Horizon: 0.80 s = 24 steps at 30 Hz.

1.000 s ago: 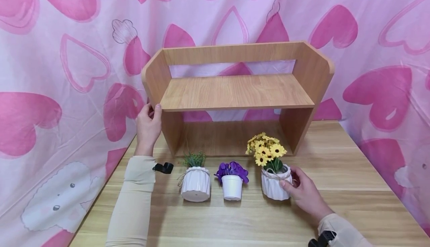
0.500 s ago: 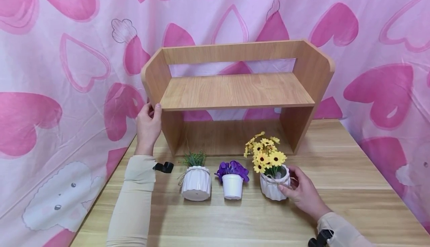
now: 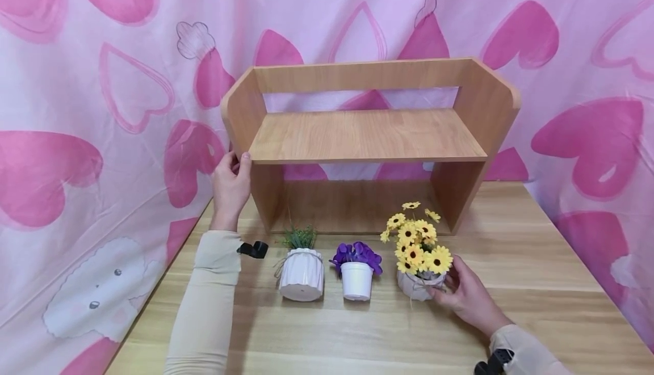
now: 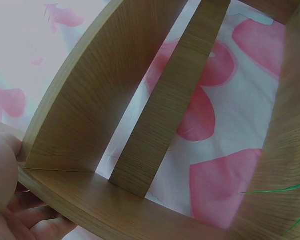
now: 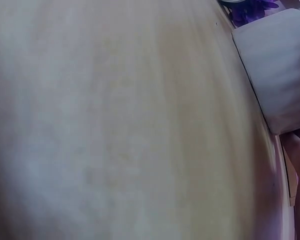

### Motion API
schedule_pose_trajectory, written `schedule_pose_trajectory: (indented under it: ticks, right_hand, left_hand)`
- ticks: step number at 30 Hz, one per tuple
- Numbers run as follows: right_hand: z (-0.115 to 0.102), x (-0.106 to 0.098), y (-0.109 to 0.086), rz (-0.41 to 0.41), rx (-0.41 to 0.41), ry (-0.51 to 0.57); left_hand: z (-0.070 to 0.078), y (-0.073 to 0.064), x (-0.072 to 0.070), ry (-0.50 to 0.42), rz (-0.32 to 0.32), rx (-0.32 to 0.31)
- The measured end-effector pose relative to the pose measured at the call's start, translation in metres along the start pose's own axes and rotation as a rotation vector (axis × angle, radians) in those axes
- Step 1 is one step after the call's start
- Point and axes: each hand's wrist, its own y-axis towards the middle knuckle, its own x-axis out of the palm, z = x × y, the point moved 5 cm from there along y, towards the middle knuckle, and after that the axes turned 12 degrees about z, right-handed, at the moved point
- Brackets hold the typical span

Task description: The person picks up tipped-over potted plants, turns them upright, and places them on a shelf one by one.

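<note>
Yellow flowers (image 3: pixel 416 244) now tip nearer the person than a second ago, long axis twelve to six, their white pot (image 3: pixel 410 287) just past nine o'clock from the nearer right hand (image 3: pixel 469 296), clamped on it, while the left hand (image 3: pixel 231 189) grips the shelf (image 3: pixel 368 137)!

Counted on one table (image 3: pixel 357 341), near side: one green potted plant (image 3: pixel 301 273) left, one purple potted plant (image 3: pixel 356 276) between, one yellow potted plant (image 3: pixel 415 255) right; total, three. Farther back, logged one wooden shelf unit (image 3: pixel 365 75) with two tiers. Tallied one left hand (image 3: pixel 231 190), one right hand (image 3: pixel 469 301). Noted one left sleeve (image 3: pixel 206 307), one right sleeve (image 3: pixel 526 352). Couldn't count yellow blooms (image 3: pixel 439 260): too crowded.
</note>
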Motion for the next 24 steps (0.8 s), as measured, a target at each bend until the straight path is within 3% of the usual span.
schedule_pose_trajectory:
  ticks: [8, 16, 24]
  right_hand:
    - [0.001, -0.001, 0.0, -0.037, -0.001, 0.042]
    - [0.002, -0.003, -0.006, -0.092, 0.105, 0.028]
    - [0.003, 0.007, -0.007, -0.075, 0.155, 0.054]
  left_hand:
    - [0.0, 0.0, 0.002, 0.015, 0.0, -0.023]
    - [0.0, 0.0, 0.002, 0.007, 0.002, -0.021]
    - [0.001, -0.002, 0.002, -0.002, 0.015, -0.001]
